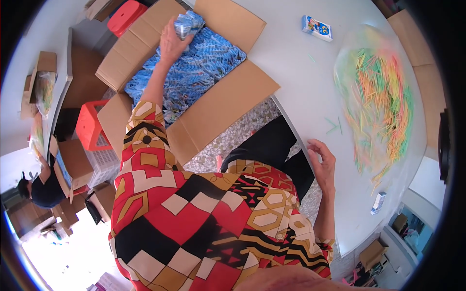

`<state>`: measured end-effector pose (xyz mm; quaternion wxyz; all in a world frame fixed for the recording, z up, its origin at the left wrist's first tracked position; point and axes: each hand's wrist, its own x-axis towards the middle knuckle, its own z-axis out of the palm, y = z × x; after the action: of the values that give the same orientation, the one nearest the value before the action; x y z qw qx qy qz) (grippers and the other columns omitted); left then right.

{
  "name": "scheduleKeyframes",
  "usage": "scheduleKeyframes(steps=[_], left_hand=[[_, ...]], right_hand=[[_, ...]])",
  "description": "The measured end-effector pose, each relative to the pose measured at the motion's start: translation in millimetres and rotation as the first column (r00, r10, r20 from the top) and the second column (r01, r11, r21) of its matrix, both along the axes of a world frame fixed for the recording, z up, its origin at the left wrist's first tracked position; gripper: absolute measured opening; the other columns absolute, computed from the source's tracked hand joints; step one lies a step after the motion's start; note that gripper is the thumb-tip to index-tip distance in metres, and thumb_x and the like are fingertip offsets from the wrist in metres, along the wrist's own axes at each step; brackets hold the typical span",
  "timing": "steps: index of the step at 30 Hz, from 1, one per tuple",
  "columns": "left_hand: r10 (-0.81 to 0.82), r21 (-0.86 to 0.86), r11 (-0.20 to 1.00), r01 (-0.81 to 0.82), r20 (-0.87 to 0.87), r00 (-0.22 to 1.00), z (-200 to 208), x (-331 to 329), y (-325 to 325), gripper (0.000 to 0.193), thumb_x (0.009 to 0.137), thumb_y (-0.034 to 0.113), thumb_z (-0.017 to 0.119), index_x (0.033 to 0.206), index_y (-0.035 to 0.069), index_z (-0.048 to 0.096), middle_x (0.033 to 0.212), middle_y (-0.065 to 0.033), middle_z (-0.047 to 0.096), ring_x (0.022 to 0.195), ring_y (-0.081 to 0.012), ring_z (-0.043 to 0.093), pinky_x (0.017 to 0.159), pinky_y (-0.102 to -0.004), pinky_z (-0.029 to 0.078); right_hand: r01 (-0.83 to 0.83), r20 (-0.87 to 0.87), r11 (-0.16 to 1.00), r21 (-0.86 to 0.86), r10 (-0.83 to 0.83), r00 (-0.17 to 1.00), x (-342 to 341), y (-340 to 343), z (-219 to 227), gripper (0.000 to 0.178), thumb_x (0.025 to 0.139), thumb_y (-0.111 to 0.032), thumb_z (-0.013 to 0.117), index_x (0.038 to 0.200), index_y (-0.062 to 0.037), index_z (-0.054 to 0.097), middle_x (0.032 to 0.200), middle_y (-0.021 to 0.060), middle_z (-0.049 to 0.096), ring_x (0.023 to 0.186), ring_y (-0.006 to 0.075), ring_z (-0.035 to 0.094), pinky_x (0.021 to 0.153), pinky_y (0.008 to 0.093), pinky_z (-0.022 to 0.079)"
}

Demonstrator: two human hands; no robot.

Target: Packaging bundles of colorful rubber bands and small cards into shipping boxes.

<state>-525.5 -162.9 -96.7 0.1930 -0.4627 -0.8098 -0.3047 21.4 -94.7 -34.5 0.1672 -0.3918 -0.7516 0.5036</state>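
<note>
My left hand (173, 42) reaches over a large open cardboard box (208, 116). Its fingers are closed round a cluster of small blue cartons (188, 25), held at the far end of the box. Rows of the same kind of small blue-and-white cartons (199, 72) fill the box. My right hand (324, 165) is at the near edge of the white table (310, 97), its fingers loosely bent and apart, with nothing in them. Nearest to it on the tabletop lie a few loose thin green sticks (333, 127).
A clear plastic bag (347, 82) of green, yellow and orange sticks (381, 111) lies on the table. Single small cartons lie at the far side (317, 28) and near right (378, 202). Red stools (90, 126), a grey crate (103, 162) and another person (44, 186) are at left.
</note>
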Motion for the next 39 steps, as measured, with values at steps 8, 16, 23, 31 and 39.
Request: scheduleKeyframes(steps=[8,16,23,31,39], left_hand=[[-0.161,-0.23,0.966,0.122,-0.161,0.974,12,-15,-10,0.084,0.07,0.045,0.073,0.134,0.005,0.036,0.12,-0.0189,0.053,0.108,-0.0363,0.051,0.094,-0.0415,0.041],[0.067,-0.143,0.986,-0.09,-0.154,0.986,18,27,18,0.097,0.062,0.044,0.079,0.138,0.011,0.029,0.131,-0.0179,0.043,0.116,-0.038,0.046,0.097,-0.0484,0.037],[0.136,-0.108,0.982,-0.157,-0.18,0.974,5,20,31,0.086,0.06,0.034,0.078,0.133,0.013,0.038,0.125,-0.014,0.05,0.113,-0.0358,0.049,0.094,-0.0461,0.04],[0.228,0.037,0.974,-0.225,-0.094,0.969,1,17,41,0.072,0.062,0.029,0.076,0.126,0.011,0.046,0.113,-0.0148,0.058,0.108,-0.0359,0.051,0.092,-0.0434,0.042],[0.114,0.181,0.976,-0.118,0.031,0.993,-3,12,48,0.069,0.065,0.03,0.075,0.124,0.011,0.046,0.115,-0.0128,0.056,0.108,-0.0343,0.051,0.093,-0.0421,0.042]], right_hand=[[-0.021,0.002,0.999,0.036,0.021,1.0,3,0,-2,0.025,0.083,-0.001,0.059,0.107,0.0001,0.059,0.091,0.01,0.064,0.084,0.0178,0.06,0.081,0.0291,0.046],[-0.019,-0.005,0.999,0.038,0.02,1.0,6,-3,-4,0.024,0.082,-0.002,0.059,0.107,0.0003,0.059,0.091,0.0103,0.064,0.085,0.018,0.06,0.081,0.0291,0.046],[0.001,0.0,1.0,0.004,-0.001,1.0,7,-6,-4,0.023,0.084,-0.002,0.057,0.107,0.0013,0.06,0.095,0.0073,0.065,0.089,0.0147,0.059,0.084,0.0274,0.045],[0.005,0.013,1.0,-0.01,-0.005,1.0,7,-6,-3,0.024,0.084,-0.002,0.058,0.107,0.0011,0.06,0.097,0.007,0.065,0.09,0.0147,0.059,0.084,0.0273,0.045],[0.006,0.015,1.0,0.014,-0.006,1.0,2,-6,-6,0.024,0.082,-0.001,0.059,0.106,0.0003,0.06,0.086,0.0081,0.062,0.079,0.0155,0.057,0.078,0.0275,0.046]])
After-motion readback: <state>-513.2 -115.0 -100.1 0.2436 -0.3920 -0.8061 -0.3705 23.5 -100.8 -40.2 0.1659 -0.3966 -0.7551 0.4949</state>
